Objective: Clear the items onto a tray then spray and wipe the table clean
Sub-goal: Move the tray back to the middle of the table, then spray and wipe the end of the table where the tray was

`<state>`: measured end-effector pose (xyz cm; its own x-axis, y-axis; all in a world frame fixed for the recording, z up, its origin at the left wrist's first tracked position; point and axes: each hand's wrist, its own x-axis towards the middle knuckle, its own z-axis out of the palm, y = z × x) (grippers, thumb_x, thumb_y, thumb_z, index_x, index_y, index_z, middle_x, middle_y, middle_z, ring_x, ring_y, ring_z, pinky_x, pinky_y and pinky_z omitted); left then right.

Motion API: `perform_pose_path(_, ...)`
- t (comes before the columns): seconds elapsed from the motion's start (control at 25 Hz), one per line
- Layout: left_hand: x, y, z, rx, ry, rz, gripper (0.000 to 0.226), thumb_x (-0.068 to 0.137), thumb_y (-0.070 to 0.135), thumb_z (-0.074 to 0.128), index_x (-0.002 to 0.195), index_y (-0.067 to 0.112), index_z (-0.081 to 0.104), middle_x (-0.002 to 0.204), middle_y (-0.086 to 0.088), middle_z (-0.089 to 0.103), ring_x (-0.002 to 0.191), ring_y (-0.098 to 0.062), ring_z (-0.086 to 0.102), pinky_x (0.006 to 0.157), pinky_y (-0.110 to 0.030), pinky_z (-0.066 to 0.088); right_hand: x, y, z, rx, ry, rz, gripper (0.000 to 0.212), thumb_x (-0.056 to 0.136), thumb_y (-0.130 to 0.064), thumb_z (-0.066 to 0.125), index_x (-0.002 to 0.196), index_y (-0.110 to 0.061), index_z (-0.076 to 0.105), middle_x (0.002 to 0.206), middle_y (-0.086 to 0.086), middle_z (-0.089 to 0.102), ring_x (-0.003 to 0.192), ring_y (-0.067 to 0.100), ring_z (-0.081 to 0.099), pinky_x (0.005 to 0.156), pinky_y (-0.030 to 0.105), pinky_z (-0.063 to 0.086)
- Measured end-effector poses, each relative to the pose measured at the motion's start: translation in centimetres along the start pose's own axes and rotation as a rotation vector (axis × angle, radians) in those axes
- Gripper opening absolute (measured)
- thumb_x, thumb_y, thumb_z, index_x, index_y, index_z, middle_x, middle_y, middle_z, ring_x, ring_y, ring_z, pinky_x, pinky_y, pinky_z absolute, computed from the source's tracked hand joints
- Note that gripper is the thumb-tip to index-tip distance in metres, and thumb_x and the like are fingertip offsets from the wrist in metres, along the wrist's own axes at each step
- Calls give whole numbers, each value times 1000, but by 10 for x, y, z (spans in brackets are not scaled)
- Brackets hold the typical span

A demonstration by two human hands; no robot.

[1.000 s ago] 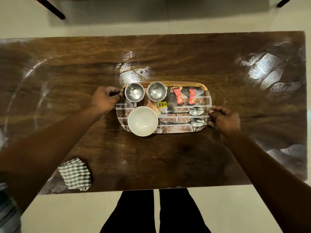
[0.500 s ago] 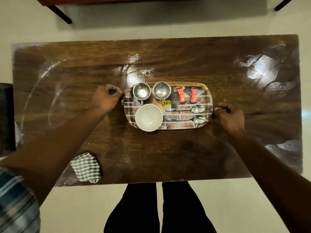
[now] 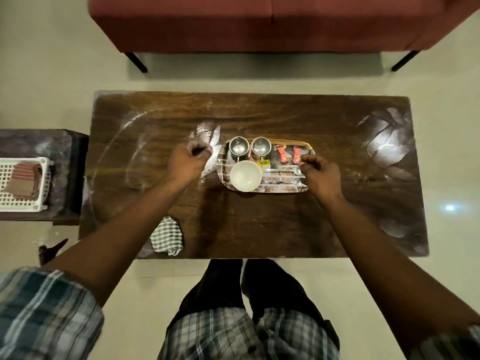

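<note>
left hand point(image 3: 191, 162) curled, empty | right hand point(image 3: 320, 172) curled, empty, over tray point(image 3: 306, 145) end | checked cloth point(image 3: 167, 236) near edge | white basket point(image 3: 23, 205) left

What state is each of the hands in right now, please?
Left hand: closed, fingers curled, holding nothing.
Right hand: curled over the tray's right end; grip cannot be told.

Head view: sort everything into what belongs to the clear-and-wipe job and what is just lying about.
For the job: tray, steel cups, white bowl, spoons, red sachets, checked cloth, table. No spray bottle in view.

Lying about: white basket, side table, red sofa.
</note>
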<state>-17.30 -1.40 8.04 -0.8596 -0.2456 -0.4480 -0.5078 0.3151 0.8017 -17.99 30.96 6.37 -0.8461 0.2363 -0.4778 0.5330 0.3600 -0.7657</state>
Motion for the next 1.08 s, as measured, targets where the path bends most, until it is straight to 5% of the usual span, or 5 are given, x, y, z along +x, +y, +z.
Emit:
perform_pose_path(0.24,-85,15,-57,-89,130,77,13,104,13,69,100,23,77,100,-3,77,105,-34,76,98,-55,61,-62,-46,25,-28,-113,-185,21,100,-13,69,120,-13,77,115,3,78,109,24,74,101,55,59)
perform_pose_path(0.44,-157,-23,-122,-231,300,44,19,104,14,68,95,27,79,96,-9,79,90,-27,72,86,-46,61,-121,-59,77,-51,-269,-313,18,99,-10,71,117,-13,77,112,5,78,106,25,74,99,50,60)
perform_pose_path(0.6,-200,-58,-161,-277,381,11,18,104,14,69,95,26,80,96,-5,81,89,-19,74,75,-29,61,-174,-64,138,-75,-370,-370,13,98,-8,72,110,-12,78,105,1,80,95,15,74,88,21,58)
perform_pose_path(0.92,-206,-114,-289,-574,445,-96,31,111,28,58,93,15,80,88,-8,77,72,-16,69,67,-26,60,-238,-75,273,-182,-499,-334,15,98,-16,73,109,-25,78,100,-14,78,95,7,75,88,31,60)
perform_pose_path(1.08,-181,-197,-344,-469,425,-194,22,109,5,53,112,4,75,108,-19,72,94,-30,65,81,-37,59,-249,-54,342,-278,-488,-257,23,98,-21,71,121,-22,77,107,-10,79,98,8,75,84,20,58)
